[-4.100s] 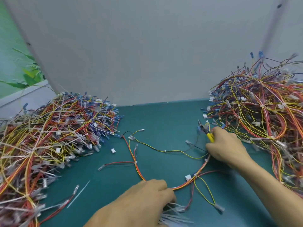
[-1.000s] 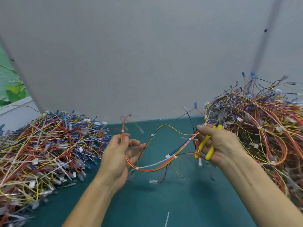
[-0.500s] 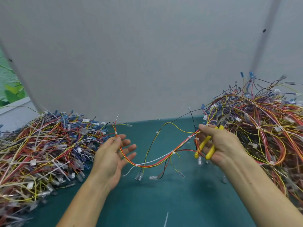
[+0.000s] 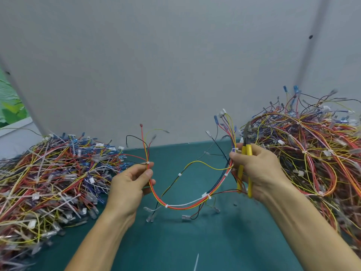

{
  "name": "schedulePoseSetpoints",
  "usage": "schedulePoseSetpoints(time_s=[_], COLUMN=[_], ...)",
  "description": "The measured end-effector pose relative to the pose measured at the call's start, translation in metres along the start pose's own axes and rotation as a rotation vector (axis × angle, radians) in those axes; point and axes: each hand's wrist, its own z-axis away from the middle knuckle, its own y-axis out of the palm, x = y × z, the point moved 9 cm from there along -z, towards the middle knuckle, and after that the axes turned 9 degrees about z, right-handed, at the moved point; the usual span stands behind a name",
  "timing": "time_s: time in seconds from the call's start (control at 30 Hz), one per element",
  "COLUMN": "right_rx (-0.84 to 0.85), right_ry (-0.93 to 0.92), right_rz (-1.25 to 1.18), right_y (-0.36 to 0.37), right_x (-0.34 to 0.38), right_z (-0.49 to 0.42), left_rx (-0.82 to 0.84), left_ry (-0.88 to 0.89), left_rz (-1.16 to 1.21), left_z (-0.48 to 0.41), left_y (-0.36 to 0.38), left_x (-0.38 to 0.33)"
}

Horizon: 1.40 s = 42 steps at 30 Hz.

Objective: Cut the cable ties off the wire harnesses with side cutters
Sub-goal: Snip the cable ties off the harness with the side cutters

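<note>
Held a thin multicoloured wire harness (image 4: 181, 207) up over the teal table top (image 4: 195, 241), sagging in a U between the two hands. Pinched its left end between thumb and forefinger of the left hand (image 4: 130, 184), right at a small white cable tie (image 4: 147, 163), with loose wire tails standing up above. Gripped its right end in the right hand (image 4: 259, 169), fingers curled round the bundle and the yellow-handled side cutters (image 4: 246, 151) together, steel nose pointing up; could not tell how the blades stood. Saw more white ties wrapped along the bundle. Saw clear-sleeved terminals (image 4: 149, 217) dangling from the low part, close over the table. Had a low heap of tangled coloured harnesses (image 4: 48, 173) at far left and a taller heap of harnesses (image 4: 312, 153) at far right, well apart. Noted a loose white tie strip (image 4: 196, 263) lying near the table's bottom edge, and a plain grey panel (image 4: 175, 65) behind.
</note>
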Motion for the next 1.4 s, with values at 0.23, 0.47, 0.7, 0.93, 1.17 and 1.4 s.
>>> schedulePoseSetpoints(time_s=[0.23, 0.47, 0.7, 0.93, 1.17, 1.4], right_rx=[-0.022, -0.015, -0.075, -0.142, -0.256, -0.295], right_ry=[-0.093, -0.118, -0.134, -0.267, -0.378, -0.169], right_rz=[0.109, 0.162, 0.124, 0.087, -0.027, -0.392], right_y=[-0.002, -0.002, -0.009, -0.016, -0.021, -0.027], right_x=[0.007, 0.009, 0.010, 0.027, 0.057, 0.055], right_z=[-0.001, -0.002, -0.004, 0.004, 0.013, 0.004], left_rx=[0.015, 0.008, -0.011, -0.074, -0.086, -0.083], left_ry=[0.022, 0.016, 0.012, -0.069, -0.218, -0.355], left_rz=[-0.031, -0.028, 0.000, 0.073, 0.293, 0.737], left_z=[0.000, 0.000, -0.003, -0.006, -0.003, 0.002], left_y=[0.000, 0.001, -0.005, -0.012, -0.009, 0.012], left_x=[0.000, 0.001, 0.001, 0.012, 0.028, 0.041])
